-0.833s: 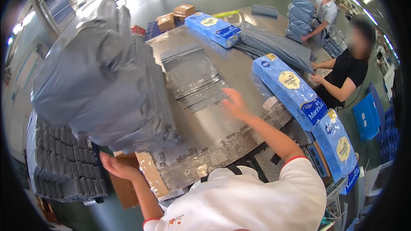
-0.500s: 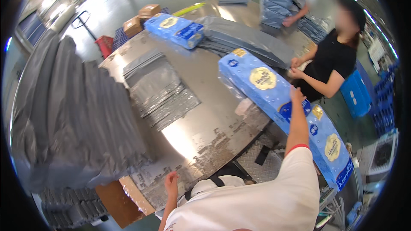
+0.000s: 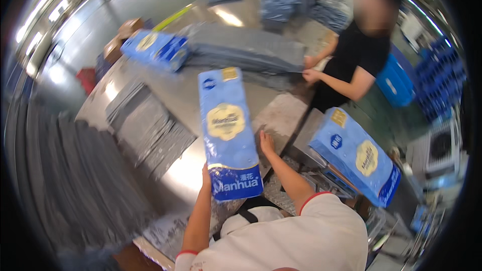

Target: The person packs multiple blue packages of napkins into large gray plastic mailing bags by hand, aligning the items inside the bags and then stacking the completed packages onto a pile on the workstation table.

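A long blue plastic-wrapped pack, which looks like tissue paper (image 3: 231, 143), lies lengthwise in front of me at the metal table's near edge. My left hand (image 3: 206, 178) holds it by its left side near the dark blue end; most of those fingers are behind the pack. To the right of the pack, my right hand (image 3: 267, 143) is open, fingers apart, with a small gap between it and the wrapping. A second blue pack (image 3: 359, 158) rests on equipment beside the table, to my right.
Grey plastic bags (image 3: 150, 125) lie flat on the table (image 3: 186, 170). A large heap of grey bags (image 3: 75, 180) stands at left. Another blue pack (image 3: 155, 50) sits at the far side, by a long grey bag stack (image 3: 241, 47). A co-worker (image 3: 356, 55) handles that stack's end.
The blue pack has come off the row at right and swung in front of me. My left hand has reached its side; my right hand has let go of it. The view has shifted.
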{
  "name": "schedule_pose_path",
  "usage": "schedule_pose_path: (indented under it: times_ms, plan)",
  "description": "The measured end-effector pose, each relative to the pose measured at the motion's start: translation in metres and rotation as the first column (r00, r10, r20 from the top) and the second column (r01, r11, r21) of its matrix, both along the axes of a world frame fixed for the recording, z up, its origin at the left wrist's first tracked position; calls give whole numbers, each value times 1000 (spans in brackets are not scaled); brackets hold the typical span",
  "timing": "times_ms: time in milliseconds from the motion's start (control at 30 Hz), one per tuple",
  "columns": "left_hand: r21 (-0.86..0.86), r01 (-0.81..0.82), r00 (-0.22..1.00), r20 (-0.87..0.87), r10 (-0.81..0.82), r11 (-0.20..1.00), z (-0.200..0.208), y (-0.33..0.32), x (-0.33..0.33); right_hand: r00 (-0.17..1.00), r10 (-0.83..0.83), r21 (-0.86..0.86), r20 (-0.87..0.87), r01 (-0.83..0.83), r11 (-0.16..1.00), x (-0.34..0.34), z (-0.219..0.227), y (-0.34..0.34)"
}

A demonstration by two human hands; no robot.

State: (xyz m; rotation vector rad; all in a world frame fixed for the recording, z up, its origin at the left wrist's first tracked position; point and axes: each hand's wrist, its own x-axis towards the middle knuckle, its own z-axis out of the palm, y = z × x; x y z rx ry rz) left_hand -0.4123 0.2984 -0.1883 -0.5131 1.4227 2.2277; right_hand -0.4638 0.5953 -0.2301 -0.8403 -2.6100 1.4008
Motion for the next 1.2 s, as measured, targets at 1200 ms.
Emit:
schedule_pose_path:
  times_ms: [1200]
  plan:
    - [-819, -573, 820, -573, -21, -29, 17, -334, -159, 168, 975, 778, 146, -629, -8, -302, 65, -396]
